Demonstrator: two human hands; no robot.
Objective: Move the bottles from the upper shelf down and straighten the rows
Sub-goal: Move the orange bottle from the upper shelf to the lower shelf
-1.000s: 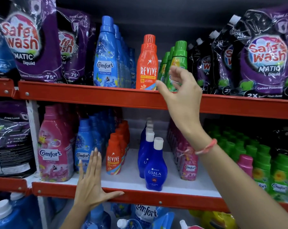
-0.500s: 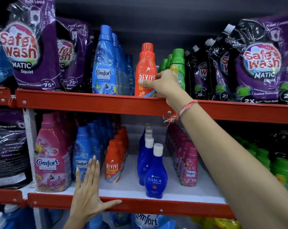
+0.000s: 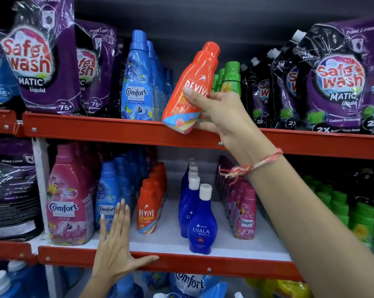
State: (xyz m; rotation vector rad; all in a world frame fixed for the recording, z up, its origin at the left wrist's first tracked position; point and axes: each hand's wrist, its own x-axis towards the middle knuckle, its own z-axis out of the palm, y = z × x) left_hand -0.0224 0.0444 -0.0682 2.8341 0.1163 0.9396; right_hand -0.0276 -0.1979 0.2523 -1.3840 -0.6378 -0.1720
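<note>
My right hand point(image 3: 216, 112) has its grip closed around the orange plastic Revive bottle point(image 3: 190, 89), tilted clear of the red upper shelf edge point(image 3: 95, 131). My left hand point(image 3: 115, 248) lies flat and empty on the lower shelf lip point(image 3: 224, 267), bracing me beside the orange row point(image 3: 149, 209).

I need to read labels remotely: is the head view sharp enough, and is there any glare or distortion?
Head view: front labels read clearly, as on the tilted orange Revive bottle in the right hand; glare streaks the Safe Wash pouches; bottles deep in the lower rows sit in shadow and go soft; the wide lens bows the upper shelf rail; the left hand is sharp.
</note>
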